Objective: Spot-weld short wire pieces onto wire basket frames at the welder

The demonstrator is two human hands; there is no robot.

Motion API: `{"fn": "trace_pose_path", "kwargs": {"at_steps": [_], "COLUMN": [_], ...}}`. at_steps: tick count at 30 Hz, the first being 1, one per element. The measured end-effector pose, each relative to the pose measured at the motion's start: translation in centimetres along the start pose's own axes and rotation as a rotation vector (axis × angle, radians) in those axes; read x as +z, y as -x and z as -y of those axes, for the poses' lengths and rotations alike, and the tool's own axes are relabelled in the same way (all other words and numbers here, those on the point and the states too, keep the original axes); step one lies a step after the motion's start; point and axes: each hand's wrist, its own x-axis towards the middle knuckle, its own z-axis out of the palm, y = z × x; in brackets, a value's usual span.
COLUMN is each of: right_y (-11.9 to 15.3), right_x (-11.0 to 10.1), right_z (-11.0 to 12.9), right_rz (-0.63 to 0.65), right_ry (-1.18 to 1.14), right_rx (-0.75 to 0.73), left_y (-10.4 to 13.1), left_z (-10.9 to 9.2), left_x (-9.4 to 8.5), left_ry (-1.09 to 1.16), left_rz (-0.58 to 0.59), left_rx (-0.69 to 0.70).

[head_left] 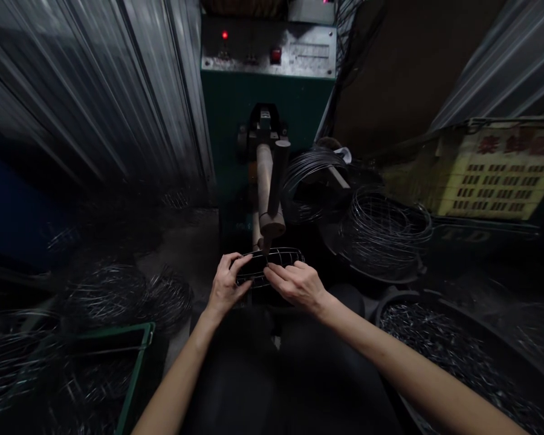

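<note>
From my camera, dark clothing [272,374] covers a lap at six o'clock, nearest me. My left forearm rises from seven o'clock and my right from four.

At eight o'clock is a green crate [138,356] with thin metal pieces in it; at four o'clock, a black tub [383,302] full of small shiny metal pieces [439,344].

Just below centre, at six o'clock, a shallow oval wire frame [288,249] lies between my hands. My left hand [224,287] holds its left end, thumb parted from the fingers, the thumb at the near side and fingertips at the far side. My right hand [299,283] reaches over its right part, thumb and forefinger drawn together near the middle and the other fingers bent. What they pinch is too dark and small to tell.

Directly beyond, a dark metal tip [266,244] points down at the far edge of the frame, below a thick round machine arm [265,181].

Wire tangles [109,296] lie at eight o'clock. At three o'clock, wire rings [385,223] are heaped in a dark tray [390,277]; a wire coil [315,166] sits at one o'clock. Further off, at two o'clock, is a yellow crate [494,181] with red characters.

Farthest, at twelve, a green machine [226,96] carries a metal panel [299,51] with a lit red lamp [225,35] and a red switch [275,56]. Corrugated sheeting [95,72] stands at ten o'clock.
</note>
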Motion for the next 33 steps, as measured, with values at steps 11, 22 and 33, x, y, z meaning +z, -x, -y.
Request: {"fn": "trace_pose_path", "kwargs": {"at_steps": [11,22,33], "right_y": [0.0,27.5,35.5], "right_x": [-0.3,-3.8,-1.7], "right_z": [0.7,-0.8,3.9], "right_rz": [-0.051,0.572,0.692], "right_ry": [-0.016,-0.144,-0.526], "right_rx": [0.071,1.496,1.638], "left_y": [-0.4,0.8,3.9], "left_z": [0.0,0.4,-1.9], "left_x": [-0.7,-0.1,0.5], "left_ry": [-0.015,0.040,0.206], "left_rz": [0.021,-0.089,0.022], "left_rx": [0.027,0.019,-0.280]}}
